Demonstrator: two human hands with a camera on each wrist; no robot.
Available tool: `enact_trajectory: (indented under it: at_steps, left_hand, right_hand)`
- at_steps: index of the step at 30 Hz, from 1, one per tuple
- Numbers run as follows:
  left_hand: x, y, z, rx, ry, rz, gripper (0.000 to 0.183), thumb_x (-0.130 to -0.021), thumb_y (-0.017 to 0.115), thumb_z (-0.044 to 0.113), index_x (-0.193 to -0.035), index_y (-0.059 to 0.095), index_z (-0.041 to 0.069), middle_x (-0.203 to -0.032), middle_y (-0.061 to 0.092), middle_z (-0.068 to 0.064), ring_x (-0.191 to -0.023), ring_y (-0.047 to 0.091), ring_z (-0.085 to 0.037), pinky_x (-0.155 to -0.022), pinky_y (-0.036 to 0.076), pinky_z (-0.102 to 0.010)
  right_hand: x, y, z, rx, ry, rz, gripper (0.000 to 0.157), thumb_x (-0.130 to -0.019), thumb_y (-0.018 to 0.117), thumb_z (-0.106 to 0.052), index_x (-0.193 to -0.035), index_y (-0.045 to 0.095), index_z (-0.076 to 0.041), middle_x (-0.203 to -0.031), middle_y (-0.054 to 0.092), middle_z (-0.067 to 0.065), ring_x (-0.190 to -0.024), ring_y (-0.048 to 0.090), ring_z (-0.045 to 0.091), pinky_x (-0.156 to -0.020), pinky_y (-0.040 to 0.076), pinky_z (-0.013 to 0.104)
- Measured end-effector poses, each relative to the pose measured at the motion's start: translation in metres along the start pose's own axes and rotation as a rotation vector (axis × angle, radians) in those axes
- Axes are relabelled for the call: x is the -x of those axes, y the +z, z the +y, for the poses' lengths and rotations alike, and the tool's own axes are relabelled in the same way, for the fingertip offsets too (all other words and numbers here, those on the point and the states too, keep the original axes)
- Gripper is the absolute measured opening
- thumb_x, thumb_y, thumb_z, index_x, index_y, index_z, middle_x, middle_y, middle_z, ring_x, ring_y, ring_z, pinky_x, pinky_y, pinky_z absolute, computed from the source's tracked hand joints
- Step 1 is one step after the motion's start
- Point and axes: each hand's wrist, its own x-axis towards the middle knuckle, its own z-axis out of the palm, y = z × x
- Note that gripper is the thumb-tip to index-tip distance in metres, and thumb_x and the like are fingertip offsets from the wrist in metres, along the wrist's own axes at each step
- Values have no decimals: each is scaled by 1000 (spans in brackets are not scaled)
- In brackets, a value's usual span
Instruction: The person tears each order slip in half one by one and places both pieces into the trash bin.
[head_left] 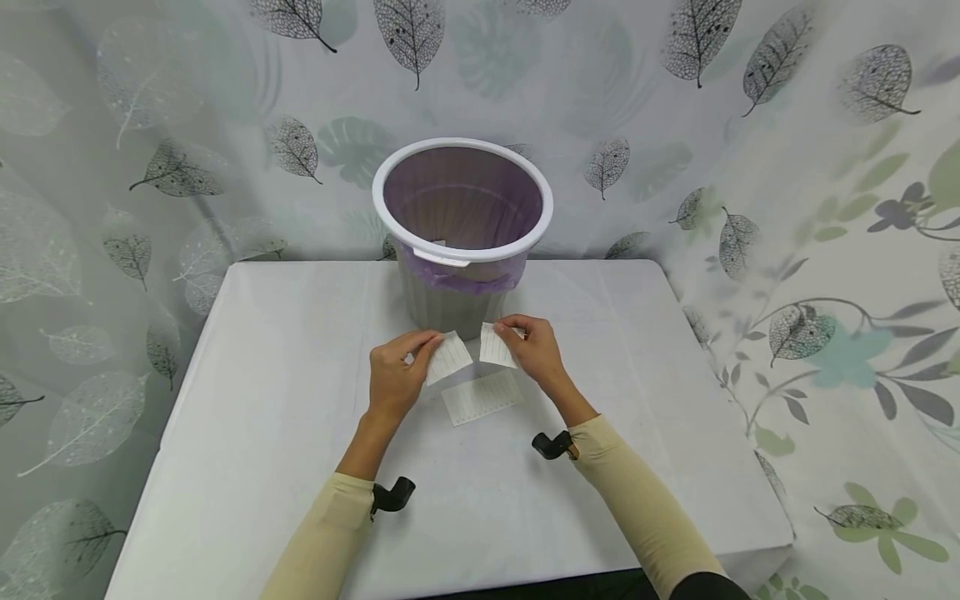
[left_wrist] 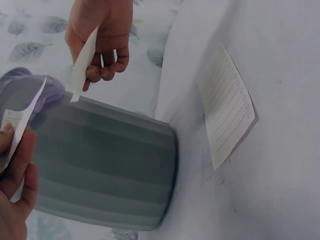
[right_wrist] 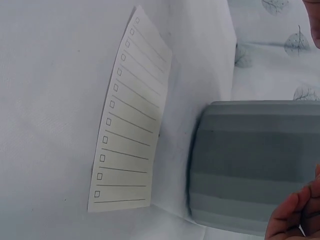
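My left hand (head_left: pixel 397 375) pinches a small piece of lined paper (head_left: pixel 448 358) between thumb and fingers. Another piece of lined paper (head_left: pixel 495 346) is pinched by my right hand (head_left: pixel 536 350), a short way to the right. Both pieces are held up in front of the bin, raised over the table. Below them a larger strip of checklist paper (head_left: pixel 482 397), with lines and a row of small boxes (right_wrist: pixel 109 122), lies on the white cloth. In the left wrist view both hands show, each with its piece of paper seen nearly edge-on.
A grey ribbed bin (head_left: pixel 450 308) with a white rim (head_left: pixel 546 200) and a purple liner (head_left: pixel 480 279) stands at the table's back edge. White cloth covers the table (head_left: pixel 285 400). Leaf-patterned curtains (head_left: pixel 480 75) hang behind and at both sides.
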Motion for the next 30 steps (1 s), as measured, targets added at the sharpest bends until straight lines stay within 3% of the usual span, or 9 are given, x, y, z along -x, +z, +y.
enact_trajectory:
  at_steps: [7,11,17,20,30]
  left_hand:
    - [-4,-5,3,-15,-4,22,5,-91,79,-1,-96,80,-3,-90,77,-10,-70,70,-22,-68,52,-20]
    - [-13,-11,6,-44,15,18,6,-94,78,2,-97,79,-3,-91,77,-11,-75,72,-22,-70,54,-23]
    - [-34,-20,16,-47,39,23,11,-98,74,7,-99,78,-3,-95,77,-11,-88,75,-24,-79,58,-36]
    - [-46,-25,23,-30,64,37,10,-98,74,7,-100,78,-3,-96,77,-9,-87,74,-24,-79,57,-33]
    - [-85,-37,46,-30,177,48,10,-98,72,4,-99,77,-5,-96,77,-12,-86,73,-25,-79,54,-27]
  right_hand:
    - [2,-7,-3,-24,13,17,17,-99,73,-11,-99,79,4,-89,75,12,-63,61,14,-55,48,23]
    - [2,-11,-16,-37,-32,28,15,-98,73,-9,-98,78,6,-90,75,14,-62,58,12,-54,46,21]
    - [2,-19,-52,-66,-120,27,12,-98,69,2,-99,75,13,-93,72,26,-65,59,17,-56,47,20]
    - [-3,-25,-57,-95,-185,56,13,-99,70,-1,-100,76,11,-94,73,23,-68,60,17,-56,47,21]
    - [-28,-50,-107,-191,-368,141,12,-96,71,1,-97,74,12,-93,72,19,-68,63,15,-55,51,23]
